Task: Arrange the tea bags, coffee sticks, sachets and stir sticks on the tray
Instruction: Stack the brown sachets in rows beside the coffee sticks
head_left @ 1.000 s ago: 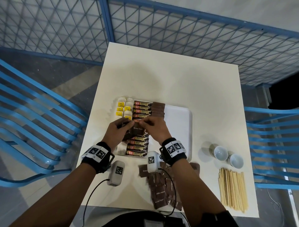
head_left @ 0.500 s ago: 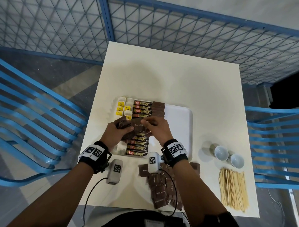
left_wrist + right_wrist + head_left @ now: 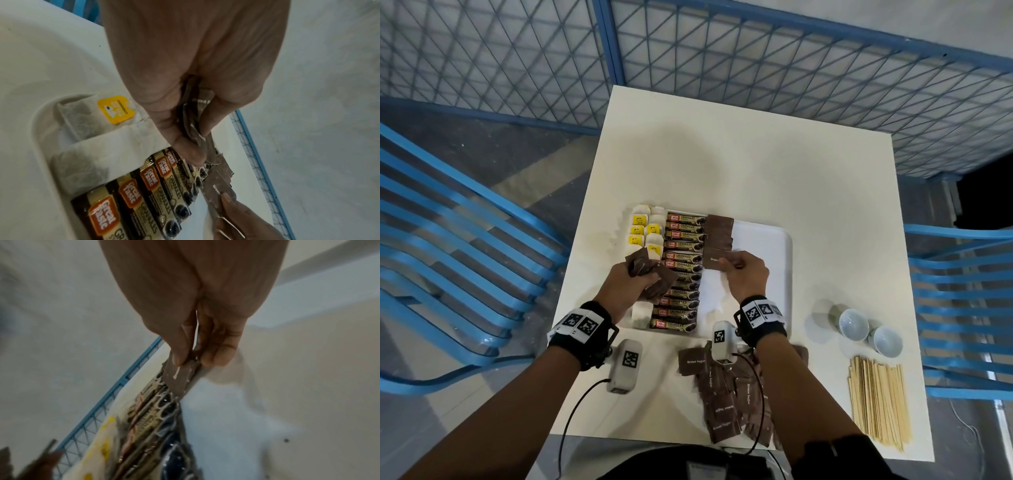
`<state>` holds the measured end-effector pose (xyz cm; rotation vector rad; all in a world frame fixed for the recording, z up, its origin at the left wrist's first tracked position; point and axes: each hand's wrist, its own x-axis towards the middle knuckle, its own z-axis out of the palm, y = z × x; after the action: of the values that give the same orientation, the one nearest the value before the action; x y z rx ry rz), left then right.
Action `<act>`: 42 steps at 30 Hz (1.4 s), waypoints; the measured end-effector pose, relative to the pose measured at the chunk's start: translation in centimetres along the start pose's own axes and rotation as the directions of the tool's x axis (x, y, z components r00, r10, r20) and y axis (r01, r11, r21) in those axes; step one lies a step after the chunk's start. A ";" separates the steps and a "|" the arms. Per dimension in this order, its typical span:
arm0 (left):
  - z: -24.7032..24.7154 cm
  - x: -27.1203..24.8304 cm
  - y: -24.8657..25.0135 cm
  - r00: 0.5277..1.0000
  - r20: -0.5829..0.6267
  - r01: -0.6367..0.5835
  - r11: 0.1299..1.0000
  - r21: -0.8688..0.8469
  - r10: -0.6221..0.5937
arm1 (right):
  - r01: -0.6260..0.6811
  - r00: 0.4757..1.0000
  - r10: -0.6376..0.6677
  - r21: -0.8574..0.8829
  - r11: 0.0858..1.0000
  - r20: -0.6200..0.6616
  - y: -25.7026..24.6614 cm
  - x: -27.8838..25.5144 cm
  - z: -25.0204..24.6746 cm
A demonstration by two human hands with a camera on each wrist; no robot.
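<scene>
— Surface? Cream table (image 3: 739, 164) beside blue mesh fencing (image 3: 791, 68); white tray (image 3: 774, 246) on it.

— Right hand (image 3: 748, 277)? Thumb and fingers pinching one brown sugar sachet (image 3: 715, 261), long axis left-right, held flat over the tray below the sachet column (image 3: 719, 230).

— Left hand (image 3: 625, 287)? Fingers curled, gripping a sachet bundle (image 3: 650, 277) over the coffee sticks (image 3: 681, 270).

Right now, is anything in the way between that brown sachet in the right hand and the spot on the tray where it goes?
Nothing visible. The right hand pinches the sachet just below the row of brown sachets on the tray; the tray surface below that row is bare white.
</scene>
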<state>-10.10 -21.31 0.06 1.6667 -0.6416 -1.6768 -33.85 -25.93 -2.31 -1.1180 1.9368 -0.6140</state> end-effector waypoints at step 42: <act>1.1 -1.1 1.2 0.997 0.069 0.027 0.996 -0.089 -0.021 | 0.269 0.897 -0.281 0.083 0.960 0.342 -4.2 -3.4 2.5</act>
<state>-11.08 -21.40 1.77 1.5660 -0.5714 -1.7594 -28.79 -25.07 0.71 -1.3909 1.4708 -0.5493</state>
